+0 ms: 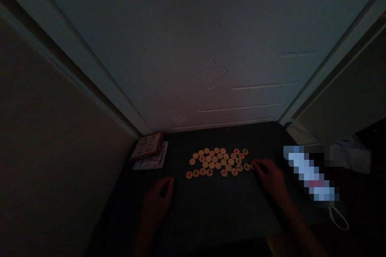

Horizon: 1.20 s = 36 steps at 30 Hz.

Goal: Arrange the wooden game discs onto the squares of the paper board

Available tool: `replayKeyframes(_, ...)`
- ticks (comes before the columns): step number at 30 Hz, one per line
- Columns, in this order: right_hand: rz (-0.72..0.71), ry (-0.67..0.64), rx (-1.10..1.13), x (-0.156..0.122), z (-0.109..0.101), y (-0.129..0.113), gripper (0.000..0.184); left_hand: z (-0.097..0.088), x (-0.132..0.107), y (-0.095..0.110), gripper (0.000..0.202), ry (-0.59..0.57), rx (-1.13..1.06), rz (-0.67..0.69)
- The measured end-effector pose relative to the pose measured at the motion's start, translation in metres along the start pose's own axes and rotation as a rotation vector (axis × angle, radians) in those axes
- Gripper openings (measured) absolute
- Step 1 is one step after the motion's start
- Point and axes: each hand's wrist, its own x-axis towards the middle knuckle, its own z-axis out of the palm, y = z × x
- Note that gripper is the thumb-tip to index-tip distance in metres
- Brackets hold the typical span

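Several round wooden game discs (217,162) lie in a loose cluster on a dark table (211,204); some show red or black characters, others are blank side up. My right hand (269,177) rests at the cluster's right end, its fingertips touching the rightmost disc, fingers curled. My left hand (157,200) lies on the table to the lower left of the discs, fingers loosely bent, holding nothing I can see. The scene is very dim.
A small box on a stack of papers (149,150) sits at the table's back left corner. A pale wall with heart patterns (214,73) rises behind. A blurred-out patch (310,174) and a white loop (339,217) lie at the right.
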Motion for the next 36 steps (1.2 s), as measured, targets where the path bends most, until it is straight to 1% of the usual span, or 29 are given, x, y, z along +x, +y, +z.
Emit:
replayKeyframes(7, 0.029, 0.014, -0.001, -0.001, -0.001, 0.001, 0.044, -0.001, 0.001, 0.002, 0.041, -0.017, -0.005, -0.033)
replayKeyframes(11, 0.05, 0.005, 0.0, -0.001, -0.002, 0.001, 0.045, -0.004, 0.001, 0.003, 0.04, -0.038, -0.037, -0.09)
replayKeyframes(14, 0.064, 0.022, 0.013, -0.002, -0.003, -0.001, 0.044, -0.007, 0.006, 0.006, 0.039, -0.071, -0.07, -0.123)
replayKeyframes(17, 0.075, 0.029, 0.035, -0.003, -0.004, -0.003, 0.042, -0.008, 0.017, 0.016, 0.038, -0.075, -0.103, -0.095)
replayKeyframes(20, 0.073, 0.037, 0.062, -0.003, -0.005, -0.003, 0.04, -0.004, 0.034, 0.031, 0.037, -0.098, -0.095, -0.055)
replayKeyframes(24, 0.064, 0.041, 0.081, -0.004, -0.004, -0.001, 0.038, 0.009, 0.055, 0.052, 0.035, -0.195, -0.058, -0.029)
replayKeyframes(27, 0.062, 0.052, 0.098, -0.004, -0.005, -0.002, 0.037, 0.018, 0.065, 0.063, 0.034, -0.257, 0.012, 0.012)
replayKeyframes(29, 0.058, 0.059, 0.11, -0.005, -0.006, -0.004, 0.037, 0.023, 0.07, 0.068, 0.033, -0.267, 0.063, 0.03)
replayKeyframes(32, 0.057, 0.06, 0.113, -0.005, -0.007, -0.007, 0.036, 0.027, 0.075, 0.072, 0.031, -0.272, 0.087, 0.009)
replayKeyframes(36, 0.056, 0.064, 0.12, -0.005, -0.008, -0.008, 0.036, 0.025, 0.079, 0.071, 0.032, -0.291, 0.066, -0.019)
